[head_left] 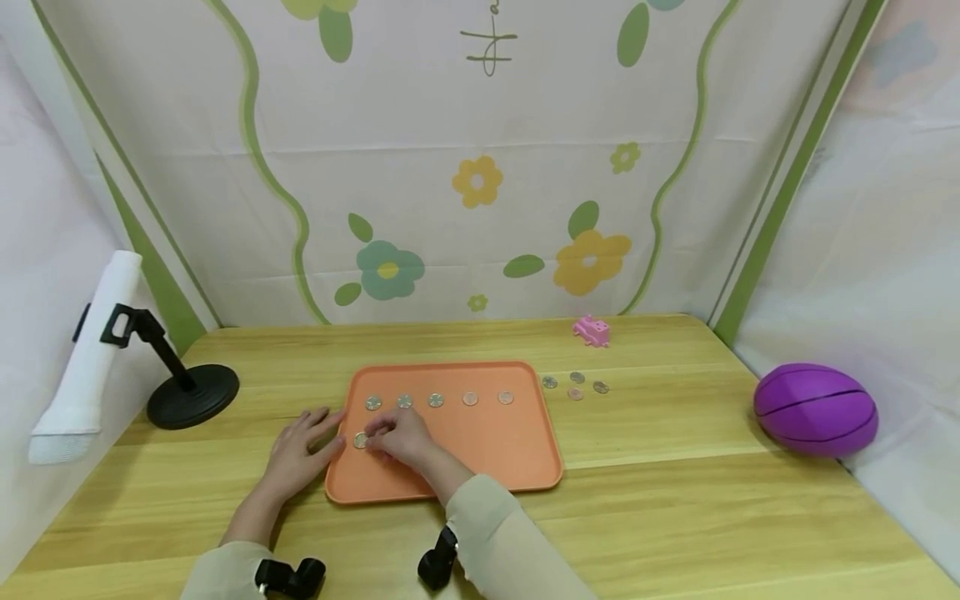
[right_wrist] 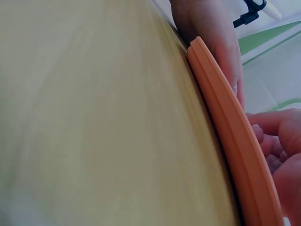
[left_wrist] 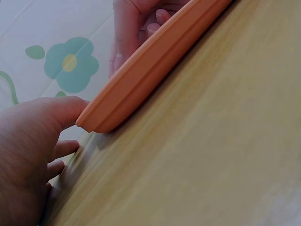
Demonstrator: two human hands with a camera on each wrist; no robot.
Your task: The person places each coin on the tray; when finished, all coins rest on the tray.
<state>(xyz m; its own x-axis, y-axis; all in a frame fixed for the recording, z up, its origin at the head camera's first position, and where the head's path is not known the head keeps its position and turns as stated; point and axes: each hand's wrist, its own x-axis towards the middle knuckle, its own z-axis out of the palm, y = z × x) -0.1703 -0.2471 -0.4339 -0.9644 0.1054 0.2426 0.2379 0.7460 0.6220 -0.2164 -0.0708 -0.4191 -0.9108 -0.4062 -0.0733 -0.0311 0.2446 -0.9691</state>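
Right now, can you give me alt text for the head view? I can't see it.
A right hand pinches a coin on an orange tray below a row of five coins, while the left hand rests flat at the tray's left edge. Four more coins lie right of it.

left hand point(head_left: 300, 450) flat, right hand point(head_left: 401, 439) fingers curled

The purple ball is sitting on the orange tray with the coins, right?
Not quite. The purple ball is on the wooden table, far off to the right of the orange tray, not on it. The coins are on the tray, in a row. The head view shows this.
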